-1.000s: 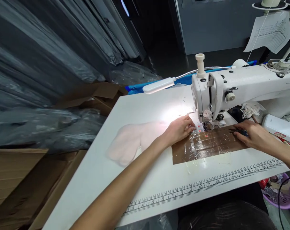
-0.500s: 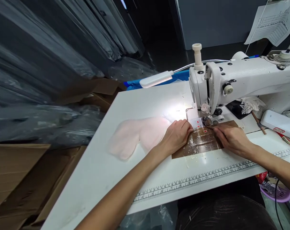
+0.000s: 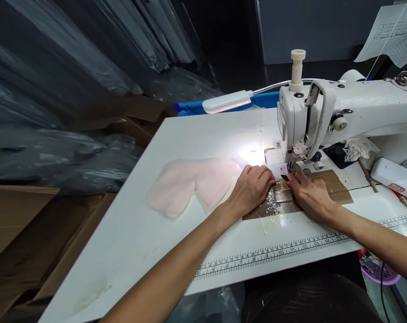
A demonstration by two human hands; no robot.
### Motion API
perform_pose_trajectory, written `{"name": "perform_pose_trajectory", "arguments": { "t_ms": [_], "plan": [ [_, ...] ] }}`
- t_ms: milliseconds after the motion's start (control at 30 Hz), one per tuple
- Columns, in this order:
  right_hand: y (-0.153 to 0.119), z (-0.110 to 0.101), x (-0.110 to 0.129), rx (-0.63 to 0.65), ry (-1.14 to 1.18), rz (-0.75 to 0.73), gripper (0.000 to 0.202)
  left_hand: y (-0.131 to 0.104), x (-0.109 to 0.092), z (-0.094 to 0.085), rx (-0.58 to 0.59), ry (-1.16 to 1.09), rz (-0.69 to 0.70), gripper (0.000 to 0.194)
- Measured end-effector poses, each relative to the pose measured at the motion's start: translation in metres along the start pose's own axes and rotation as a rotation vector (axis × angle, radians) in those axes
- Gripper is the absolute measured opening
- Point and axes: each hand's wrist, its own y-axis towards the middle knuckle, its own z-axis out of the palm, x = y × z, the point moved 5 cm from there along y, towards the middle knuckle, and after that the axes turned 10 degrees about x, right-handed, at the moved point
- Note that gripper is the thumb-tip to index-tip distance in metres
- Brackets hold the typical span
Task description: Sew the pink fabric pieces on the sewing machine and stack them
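My left hand (image 3: 252, 190) rests beside the needle area with its fingers curled and pressed together; whatever lies under the fingertips is hidden. A pale pink piece of fabric (image 3: 179, 181) lies flat to its left, one end reaching toward the hand. My right hand (image 3: 311, 195) is closed on a small dark pointed tool (image 3: 284, 177), only its tip showing, just in front of the presser foot (image 3: 290, 168). Beneath both hands is a shiny brown sheet (image 3: 334, 186) on the table. The white sewing machine (image 3: 300, 121) stands directly behind them.
A white lamp (image 3: 227, 102) lights the table (image 3: 123, 233) left of the needle. A printed ruler (image 3: 280, 252) runs along the front edge. To the right are a white box-like device (image 3: 395, 175) and a brown stick (image 3: 368, 176). Cardboard boxes (image 3: 18, 215) stand at left.
My right hand has moved left along the brown sheet, closer to my left hand, uncovering the sheet's right part. My left hand stays about where it was. The camera view has shifted slightly.
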Motion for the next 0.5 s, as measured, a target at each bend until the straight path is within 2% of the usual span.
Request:
{"name": "perform_pose_trajectory", "arguments": {
  "t_ms": [100, 167, 267, 333, 400, 467, 500],
  "plan": [
    [-0.012, -0.001, -0.009, -0.11, 0.054, -0.013, 0.039, -0.001, 0.001, -0.003, -0.021, -0.032, -0.008, 0.031],
    [-0.027, -0.002, -0.022, -0.201, 0.064, -0.026, 0.04, -0.003, -0.006, -0.004, -0.008, -0.039, 0.02, 0.03],
    [-0.053, 0.0, -0.054, -0.305, 0.058, 0.0, 0.043, -0.01, -0.036, -0.004, 0.075, -0.089, 0.162, 0.031],
    [-0.067, 0.005, -0.078, -0.327, 0.069, 0.038, 0.044, -0.015, -0.061, -0.006, 0.149, -0.146, 0.301, 0.031],
    [-0.075, 0.011, -0.096, -0.331, 0.088, 0.035, 0.049, -0.018, -0.079, -0.011, 0.217, -0.212, 0.409, 0.025],
    [-0.079, 0.017, -0.105, -0.339, 0.109, -0.005, 0.053, -0.014, -0.079, -0.019, 0.233, -0.272, 0.429, 0.022],
    [-0.08, 0.017, -0.106, -0.354, 0.12, -0.031, 0.051, -0.009, -0.072, -0.023, 0.219, -0.282, 0.392, 0.027]
  ]
}}
